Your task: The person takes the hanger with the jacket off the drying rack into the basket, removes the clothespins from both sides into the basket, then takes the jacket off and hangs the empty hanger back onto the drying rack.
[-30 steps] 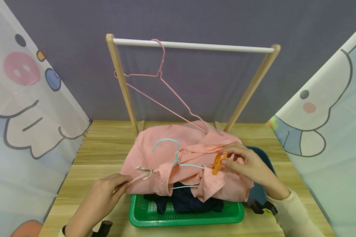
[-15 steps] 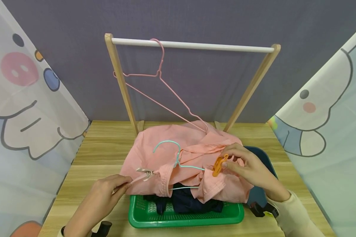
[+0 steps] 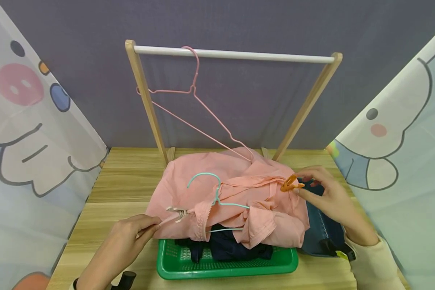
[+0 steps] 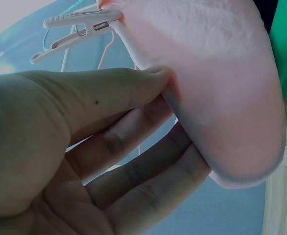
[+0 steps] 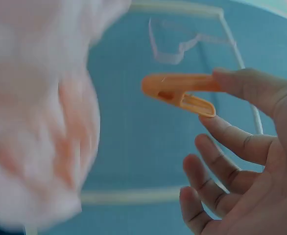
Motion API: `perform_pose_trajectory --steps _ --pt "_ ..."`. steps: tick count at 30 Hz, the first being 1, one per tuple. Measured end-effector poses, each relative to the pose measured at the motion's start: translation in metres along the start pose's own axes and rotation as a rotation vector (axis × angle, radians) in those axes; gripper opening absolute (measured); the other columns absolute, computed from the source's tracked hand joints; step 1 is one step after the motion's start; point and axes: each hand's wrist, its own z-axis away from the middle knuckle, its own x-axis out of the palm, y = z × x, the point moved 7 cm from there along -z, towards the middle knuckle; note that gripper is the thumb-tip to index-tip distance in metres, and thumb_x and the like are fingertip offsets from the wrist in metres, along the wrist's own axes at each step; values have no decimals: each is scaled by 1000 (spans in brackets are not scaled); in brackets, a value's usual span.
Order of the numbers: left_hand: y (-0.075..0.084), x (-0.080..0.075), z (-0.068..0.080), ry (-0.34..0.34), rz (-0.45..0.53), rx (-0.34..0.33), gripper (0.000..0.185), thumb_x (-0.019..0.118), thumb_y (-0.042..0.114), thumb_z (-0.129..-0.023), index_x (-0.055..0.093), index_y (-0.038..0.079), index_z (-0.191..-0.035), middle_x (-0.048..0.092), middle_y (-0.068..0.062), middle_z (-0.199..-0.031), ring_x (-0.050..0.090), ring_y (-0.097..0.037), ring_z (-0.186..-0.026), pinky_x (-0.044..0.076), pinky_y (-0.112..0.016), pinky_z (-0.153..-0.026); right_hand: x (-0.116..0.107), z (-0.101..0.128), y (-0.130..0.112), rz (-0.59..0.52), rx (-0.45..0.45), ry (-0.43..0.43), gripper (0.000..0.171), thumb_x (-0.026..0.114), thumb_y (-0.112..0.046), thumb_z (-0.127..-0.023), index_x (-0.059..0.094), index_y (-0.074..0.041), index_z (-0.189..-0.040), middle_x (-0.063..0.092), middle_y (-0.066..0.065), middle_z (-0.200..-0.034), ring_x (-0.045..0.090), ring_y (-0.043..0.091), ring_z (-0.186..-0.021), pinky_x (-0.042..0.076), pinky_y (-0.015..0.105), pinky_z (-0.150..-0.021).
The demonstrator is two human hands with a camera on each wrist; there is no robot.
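Note:
A pink zip jacket (image 3: 195, 173) lies bunched over the green basket, with a mint-green hanger (image 3: 218, 189) inside its neck. My left hand (image 3: 130, 235) pinches the jacket's left edge between thumb and fingers, as the left wrist view confirms. Near that hand a whitish clothespin (image 4: 82, 22) is clipped to the fabric. My right hand (image 3: 322, 193) holds an orange clothespin (image 5: 178, 90) by its handle ends, thumb on one and a fingertip on the other. In the right wrist view this clothespin is apart from the jacket. The hanger's lower arms are partly hidden by cloth.
Behind stands a wooden rack with a white rail (image 3: 235, 55); a pink hanger (image 3: 193, 89) hooks over it, its right end meeting pink cloth. Dark cloth (image 3: 235, 245) lies in the green basket (image 3: 226, 274). A dark blue container (image 3: 320, 229) sits at the right.
My right hand has moved right and slightly back from the jacket's collar, carrying the orange clothespin, which has turned. The left hand keeps its pinch on the jacket, almost still.

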Motion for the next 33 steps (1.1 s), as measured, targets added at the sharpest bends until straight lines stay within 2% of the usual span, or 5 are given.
perform_pose_trajectory --steps 6,11,17,27,33 --pt "-1 0 0 -5 9 -8 26 82 -3 -77 78 17 -94 71 12 -91 64 0 -79 55 -19 -60 -17 8 42 154 164 25 38 80 -5 -85 67 -5 -121 60 9 -114 54 19 -95 46 19 -71" --pt "-1 0 -1 -6 9 -14 27 83 -4 -77 78 18 -93 71 12 -91 63 0 -78 55 -19 -60 -15 18 81 175 280 -16 36 77 -13 -90 64 3 -119 60 22 -114 61 42 -91 53 30 -68" --pt "-2 0 -1 -7 14 -23 28 83 -3 -78 77 20 -93 70 13 -90 63 1 -77 54 -18 -60 -7 31 119 189 369 -44 37 76 -14 -91 62 8 -117 61 29 -113 63 47 -90 58 43 -64" --pt "-4 1 -2 -22 25 -41 26 82 -2 -79 77 20 -94 70 14 -91 63 0 -78 55 -19 -60 -6 36 129 194 367 -20 36 78 -9 -87 63 9 -114 64 31 -107 65 45 -84 54 26 -59" --pt "-4 2 -3 -29 23 -49 26 82 -2 -80 78 19 -93 70 14 -91 63 0 -79 55 -20 -61 -8 37 122 179 322 3 37 77 -2 -86 61 12 -117 62 32 -110 64 48 -86 51 20 -66"
